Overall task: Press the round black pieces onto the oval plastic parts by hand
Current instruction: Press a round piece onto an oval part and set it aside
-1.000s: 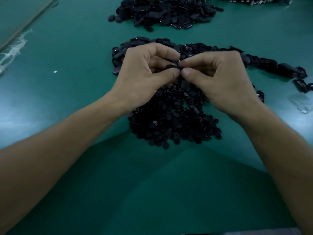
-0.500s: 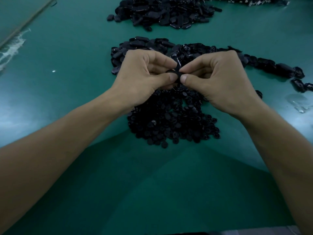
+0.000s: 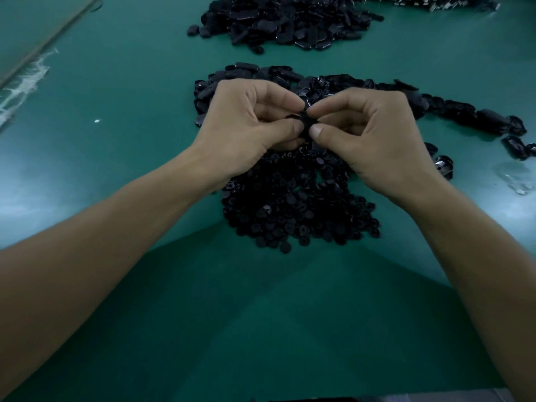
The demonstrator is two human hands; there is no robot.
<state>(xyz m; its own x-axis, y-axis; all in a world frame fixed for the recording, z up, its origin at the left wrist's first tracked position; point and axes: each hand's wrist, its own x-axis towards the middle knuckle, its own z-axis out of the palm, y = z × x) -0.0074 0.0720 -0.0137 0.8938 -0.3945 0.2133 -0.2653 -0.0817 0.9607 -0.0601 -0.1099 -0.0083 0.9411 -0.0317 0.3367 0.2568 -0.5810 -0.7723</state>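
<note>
1. Nearest the camera, on the green table (image 3: 261,329), two bare forearms reach in from the lower corners and converge toward the middle.
2. Just beyond them, a heap of round black pieces (image 3: 295,207) lies on the table between the wrists, its far edge running under both hands.
3. Above that heap the left hand (image 3: 249,126) and the right hand (image 3: 374,134) meet, fingers curled and thumb tips almost touching.
4. Between the two hands sits a small black part (image 3: 304,123), pinched by the thumb and forefinger of each and held above the heap. It is too dark and too covered to tell whether it is a round piece, an oval part or both together.
5. Directly behind the knuckles, a band of oval plastic parts (image 3: 269,72) lies on the table and trails off to the right in a thinning line.
6. A clear plastic scrap (image 3: 519,178) lies near the right edge, and a white speck (image 3: 97,121) lies well to the left of the hands.
7. Farthest away, a larger pile of black parts (image 3: 290,21) spreads across the top, apart from the band. A frayed white strip (image 3: 23,82) lies along the left edge.
</note>
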